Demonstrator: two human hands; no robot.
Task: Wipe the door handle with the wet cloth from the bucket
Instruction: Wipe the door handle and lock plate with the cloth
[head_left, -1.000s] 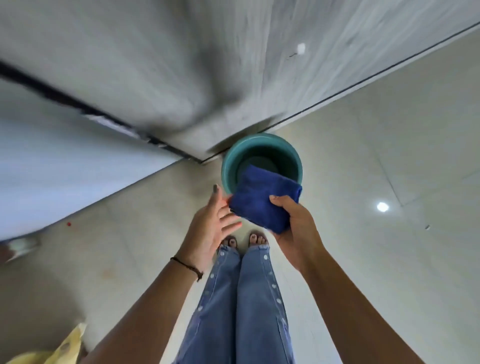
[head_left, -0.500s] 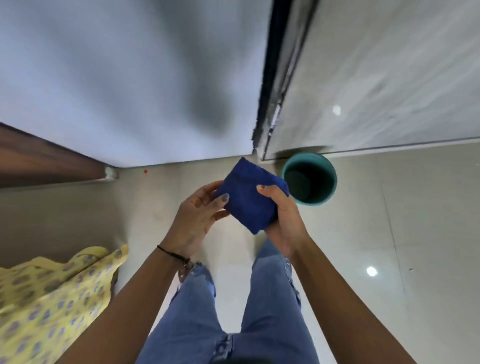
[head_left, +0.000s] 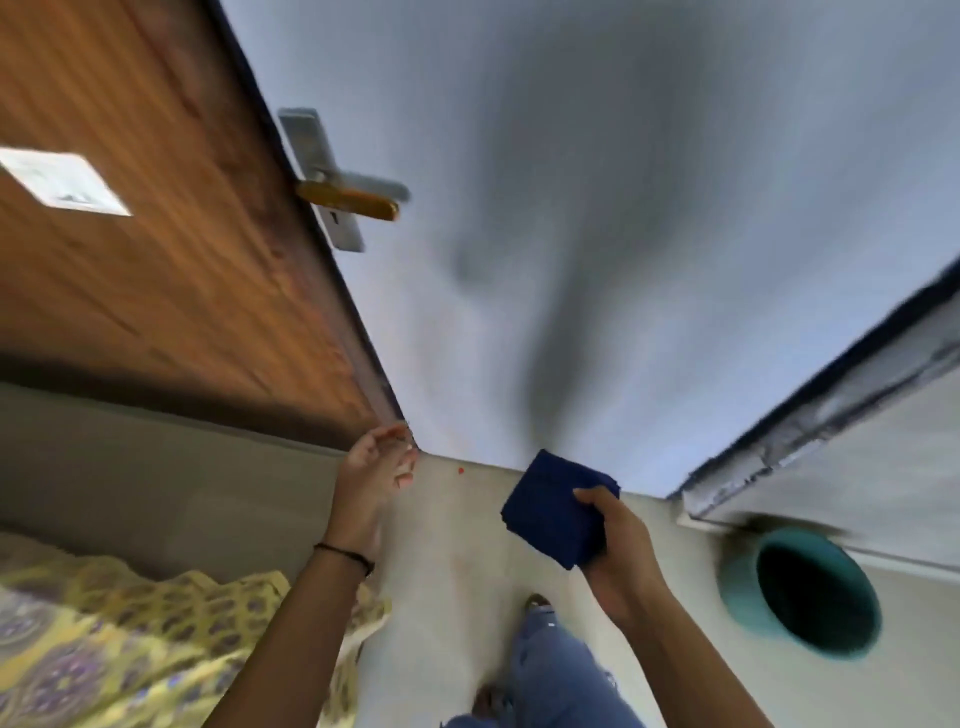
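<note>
Pale grey walls meet a light tiled floor (head_left: 452, 571), and the whole view is smeared by motion. At far left a yellow patterned cloth with purple motifs (head_left: 119, 639) lies low, with a brown wooden door (head_left: 171, 249) rising above it; a white rectangular label (head_left: 62, 182) sits on the door's face. On the door's edge, high above and well apart from both hands, a silver metal plate carries the brass-coloured lever door handle (head_left: 353, 200), which nothing touches. The left hand (head_left: 374, 478), a thin black band on its wrist, is raised near the foot of the door with its fingers loosely spread, its grip wide and holding nothing. To its right, the right hand (head_left: 618, 551) has its grip closed around a folded dark blue cloth (head_left: 556, 509), thumb on top, the cloth sticking up and left out of the grip. Below it are blue jeans (head_left: 550, 670). Right of that grip and lower, a round teal plastic bucket (head_left: 737, 577) stands on the floor beside the wall.
</note>
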